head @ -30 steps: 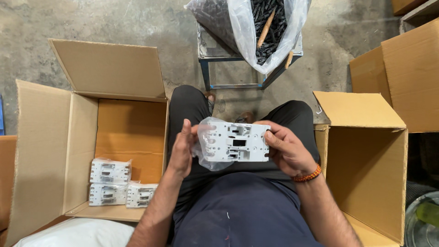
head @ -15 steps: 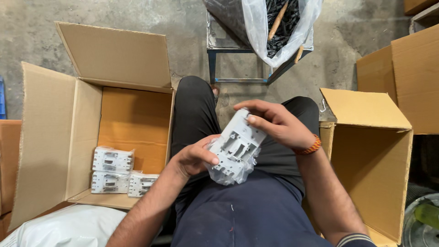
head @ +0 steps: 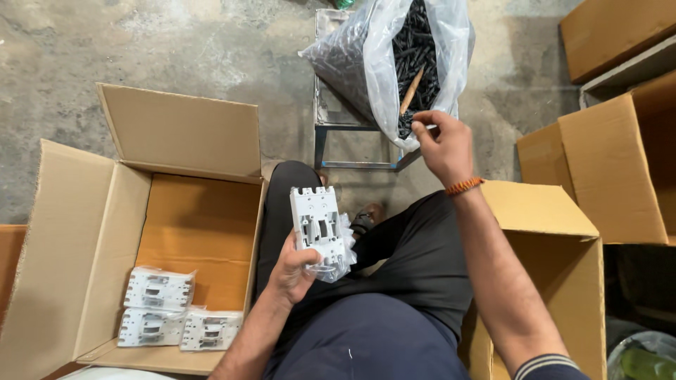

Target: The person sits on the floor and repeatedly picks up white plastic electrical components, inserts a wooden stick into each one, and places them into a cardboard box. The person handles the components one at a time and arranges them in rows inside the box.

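Since half a second ago the right hand [head: 442, 144] has let go of the white plastic part [head: 320, 229] and risen to the mouth of the plastic bag [head: 380, 56]; the part now stands upright in the left hand alone. Far left, an open cardboard box [head: 84, 232] sits on the concrete floor [head: 141, 42], three bagged white parts [head: 176, 309] lying flat at its near end. Just right of the box, the left hand [head: 294, 271] grips the lower end of the white part, fingers curled round it and its loose clear wrapper [head: 336, 262], over the lap in dark trousers. Above, the bag of black screws [head: 415, 49] rests on a metal stand [head: 345, 141], a wooden stick [head: 410, 90] poking out. The right hand's fingertips are pinched narrow at the bag's lip; what they hold cannot be told. Further right, another open box [head: 556, 239].
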